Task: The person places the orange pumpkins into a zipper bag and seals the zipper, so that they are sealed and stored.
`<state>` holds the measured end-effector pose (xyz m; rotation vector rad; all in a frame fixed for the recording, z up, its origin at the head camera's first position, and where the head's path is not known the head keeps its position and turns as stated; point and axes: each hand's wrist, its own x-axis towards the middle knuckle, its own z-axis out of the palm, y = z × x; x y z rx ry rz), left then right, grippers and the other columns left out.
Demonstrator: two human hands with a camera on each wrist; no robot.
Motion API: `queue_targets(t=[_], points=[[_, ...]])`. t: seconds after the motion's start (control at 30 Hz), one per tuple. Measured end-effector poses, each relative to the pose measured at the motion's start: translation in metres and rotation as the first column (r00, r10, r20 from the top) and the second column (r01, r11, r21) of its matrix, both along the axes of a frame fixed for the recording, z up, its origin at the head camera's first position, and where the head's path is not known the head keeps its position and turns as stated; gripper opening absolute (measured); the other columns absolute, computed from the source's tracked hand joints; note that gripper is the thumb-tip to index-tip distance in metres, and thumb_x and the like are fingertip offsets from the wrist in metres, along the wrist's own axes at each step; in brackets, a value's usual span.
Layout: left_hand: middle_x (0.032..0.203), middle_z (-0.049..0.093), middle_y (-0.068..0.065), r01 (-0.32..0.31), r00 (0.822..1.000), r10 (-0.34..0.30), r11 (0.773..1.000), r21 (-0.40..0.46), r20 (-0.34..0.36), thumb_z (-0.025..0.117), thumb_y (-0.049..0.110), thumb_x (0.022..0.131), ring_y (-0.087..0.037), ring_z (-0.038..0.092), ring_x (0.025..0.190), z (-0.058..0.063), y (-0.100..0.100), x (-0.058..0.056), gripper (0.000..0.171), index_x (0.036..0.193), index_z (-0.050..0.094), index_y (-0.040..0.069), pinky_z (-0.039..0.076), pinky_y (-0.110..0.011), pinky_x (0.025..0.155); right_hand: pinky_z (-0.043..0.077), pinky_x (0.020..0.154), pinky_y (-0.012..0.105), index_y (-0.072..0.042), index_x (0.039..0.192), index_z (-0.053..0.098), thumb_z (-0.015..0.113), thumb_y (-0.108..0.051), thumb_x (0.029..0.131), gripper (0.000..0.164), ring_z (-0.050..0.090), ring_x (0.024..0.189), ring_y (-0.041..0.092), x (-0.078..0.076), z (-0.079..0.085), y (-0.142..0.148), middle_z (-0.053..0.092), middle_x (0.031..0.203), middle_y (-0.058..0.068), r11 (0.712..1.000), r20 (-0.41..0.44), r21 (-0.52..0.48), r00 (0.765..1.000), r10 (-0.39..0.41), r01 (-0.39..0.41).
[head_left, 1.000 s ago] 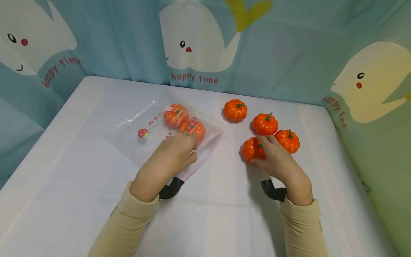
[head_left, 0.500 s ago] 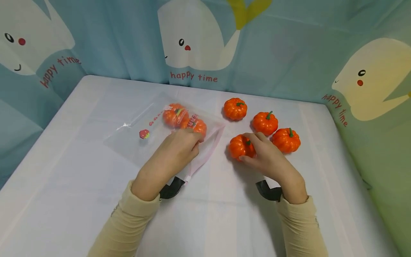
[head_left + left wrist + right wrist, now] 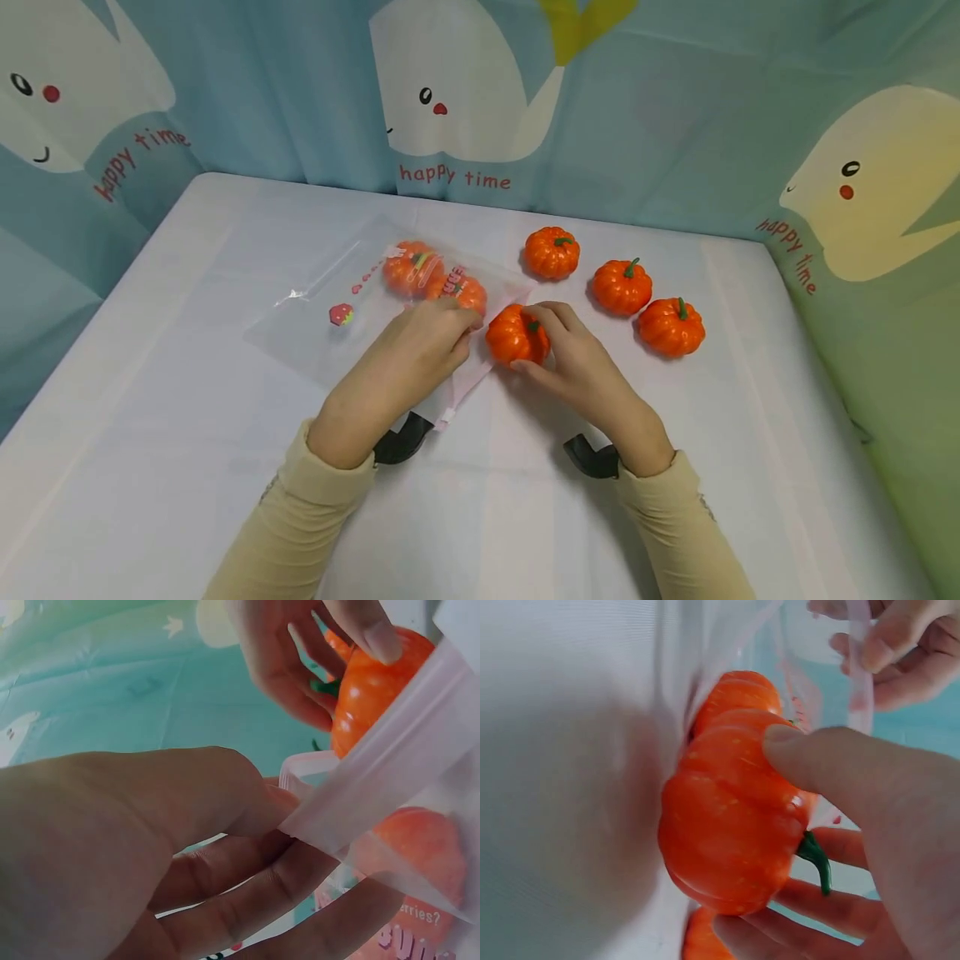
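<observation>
A small orange toy pumpkin [image 3: 512,335] with a green stem is gripped by my right hand [image 3: 588,371] at the mouth of a clear plastic zip bag [image 3: 300,329]. Thumb and fingers wrap the held pumpkin [image 3: 727,817] in the right wrist view. My left hand [image 3: 408,358] pinches the bag's pink-edged opening [image 3: 375,772] between thumb and fingers, lifting that edge. Inside the bag lie two more pumpkins, one farther back [image 3: 408,268] and one nearer the opening [image 3: 465,293], the latter partly behind my left hand.
Three loose pumpkins sit on the white table [image 3: 187,400] to the right: one at the back [image 3: 552,252], one in the middle [image 3: 622,287] and one farthest right [image 3: 671,327]. A blue-green curtain [image 3: 675,142] with whale prints hangs behind the table.
My right hand has carried its pumpkin leftward from the loose group to the bag's mouth. The left hand has shifted slightly while keeping hold of the bag's edge.
</observation>
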<state>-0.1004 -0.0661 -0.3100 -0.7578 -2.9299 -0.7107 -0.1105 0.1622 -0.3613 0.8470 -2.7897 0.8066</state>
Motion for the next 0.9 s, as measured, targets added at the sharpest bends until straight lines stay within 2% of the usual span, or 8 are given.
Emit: queue_targets(t=[0.2, 0.33, 0.53, 0.7, 0.9], points=[[0.082, 0.062, -0.005, 0.007, 0.999, -0.007, 1.0, 0.0, 0.04, 0.061, 0.007, 0.095, -0.019, 0.053, 0.074, -0.001, 0.0, 0.001, 0.012, 0.099, 0.073, 0.006, 0.047, -0.025, 0.062, 0.057, 0.089, 0.04, -0.001, 0.132, 0.051, 0.081, -0.024, 0.083, 0.062, 0.064, 0.1, 0.03, 0.0, -0.006, -0.002, 0.049, 0.134, 0.019, 1.0, -0.013, 0.011, 1.0, -0.025, 0.025], [0.083, 0.062, -0.006, 0.01, 1.0, -0.01, 1.0, -0.008, 0.027, 0.062, 0.01, 0.096, -0.02, 0.054, 0.074, 0.001, 0.001, 0.0, 0.012, 0.1, 0.073, 0.007, 0.047, -0.026, 0.062, 0.058, 0.086, 0.042, -0.004, 0.133, 0.052, 0.081, -0.024, 0.084, 0.06, 0.065, 0.096, 0.031, -0.001, -0.006, -0.002, 0.048, 0.136, 0.022, 0.999, -0.019, 0.021, 0.999, -0.039, 0.04], [0.08, 0.064, -0.006, 0.03, 1.0, -0.03, 0.999, -0.023, 0.004, 0.063, 0.007, 0.095, -0.02, 0.056, 0.074, 0.0, 0.001, 0.0, 0.01, 0.097, 0.073, 0.006, 0.049, -0.028, 0.064, 0.058, 0.079, 0.04, -0.007, 0.137, 0.055, 0.08, -0.02, 0.084, 0.059, 0.062, 0.112, 0.035, 0.001, -0.006, -0.004, 0.047, 0.139, 0.022, 0.999, 0.017, 0.05, 1.0, -0.018, 0.017], [0.085, 0.067, -0.007, 0.04, 0.999, -0.04, 0.999, -0.023, 0.002, 0.064, 0.006, 0.094, -0.021, 0.058, 0.076, -0.002, 0.0, 0.0, 0.012, 0.101, 0.073, 0.005, 0.051, -0.029, 0.066, 0.058, 0.084, 0.04, -0.006, 0.14, 0.052, 0.079, -0.014, 0.084, 0.062, 0.064, 0.108, 0.033, 0.002, -0.005, -0.005, 0.046, 0.14, 0.021, 0.996, 0.021, 0.092, 1.0, 0.009, -0.011], [0.087, 0.066, -0.007, 0.028, 0.999, -0.027, 0.999, -0.02, 0.025, 0.065, 0.007, 0.094, -0.021, 0.057, 0.077, -0.001, -0.002, -0.001, 0.012, 0.102, 0.073, 0.004, 0.052, -0.028, 0.068, 0.058, 0.087, 0.042, -0.007, 0.136, 0.055, 0.08, -0.016, 0.084, 0.058, 0.064, 0.109, 0.031, 0.004, 0.006, -0.005, 0.049, 0.138, 0.017, 0.994, -0.014, 0.106, 1.0, 0.003, -0.001]])
